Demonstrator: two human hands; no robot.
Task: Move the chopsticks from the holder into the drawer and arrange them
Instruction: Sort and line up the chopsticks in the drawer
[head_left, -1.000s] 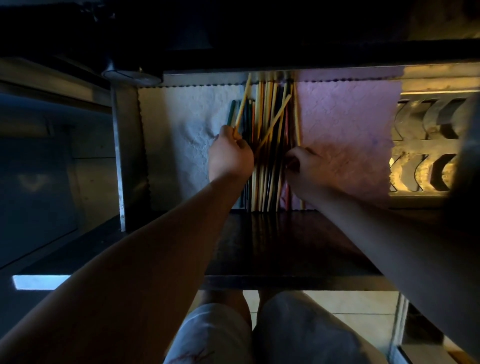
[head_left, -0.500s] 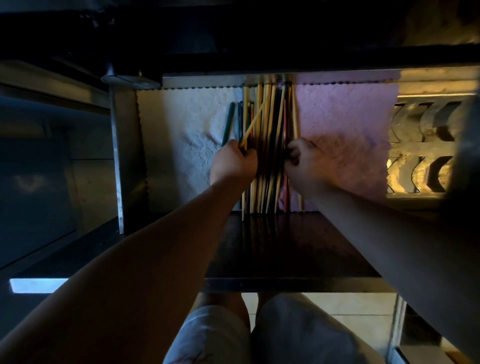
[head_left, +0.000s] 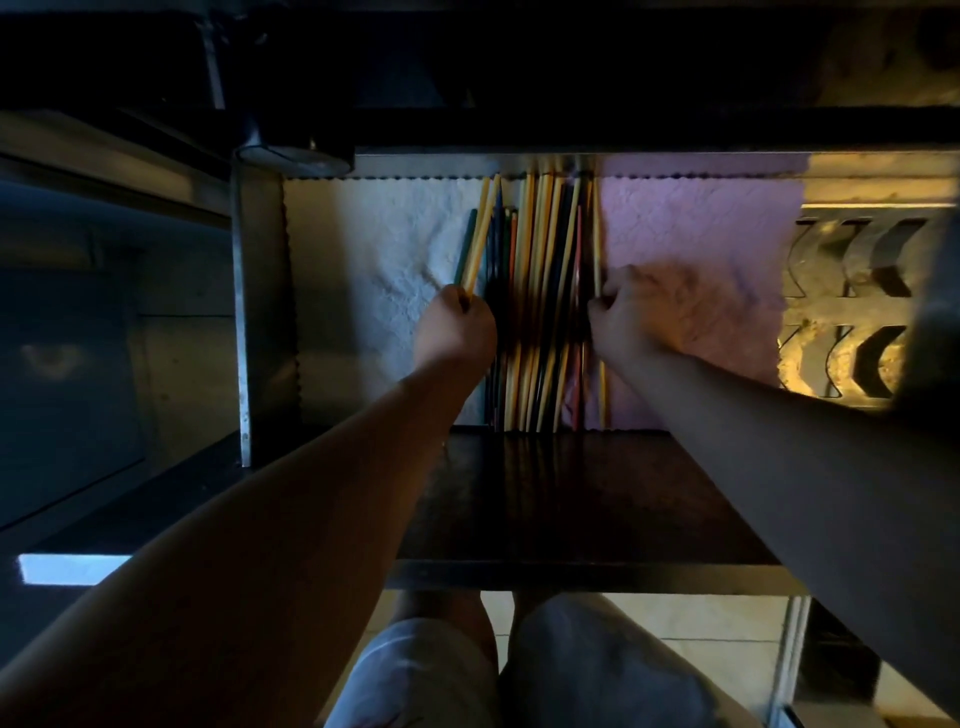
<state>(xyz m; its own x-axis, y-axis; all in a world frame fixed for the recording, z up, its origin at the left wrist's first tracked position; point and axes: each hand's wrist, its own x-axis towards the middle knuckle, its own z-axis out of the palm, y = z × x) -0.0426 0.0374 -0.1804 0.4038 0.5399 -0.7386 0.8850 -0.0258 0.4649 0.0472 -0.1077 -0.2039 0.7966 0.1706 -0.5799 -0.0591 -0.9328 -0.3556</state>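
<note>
An open drawer (head_left: 244, 322) is pulled out below me, lined with a white mat (head_left: 384, 244) on the left and a pink mat (head_left: 691, 239) on the right. Several chopsticks (head_left: 540, 291), yellow, dark and red, lie lengthwise in a bundle along the middle. My left hand (head_left: 457, 330) grips two yellow chopsticks (head_left: 480, 234) at the bundle's left edge, tips pointing away. My right hand (head_left: 631, 312) is curled at the bundle's right edge and pinches one yellow chopstick (head_left: 597, 244). The holder is not in view.
A dark drawer front (head_left: 571, 499) spans below the mats. A metal rack with chevron cut-outs (head_left: 852, 312) sits at the right. A dark countertop edge (head_left: 519, 130) overhangs the drawer's back. My knees (head_left: 519, 670) are below, over a tiled floor.
My left hand shifted left, and its yellow chopsticks swung from crossing the bundle to lying along its left edge. My right hand now pinches a chopstick at the right edge.
</note>
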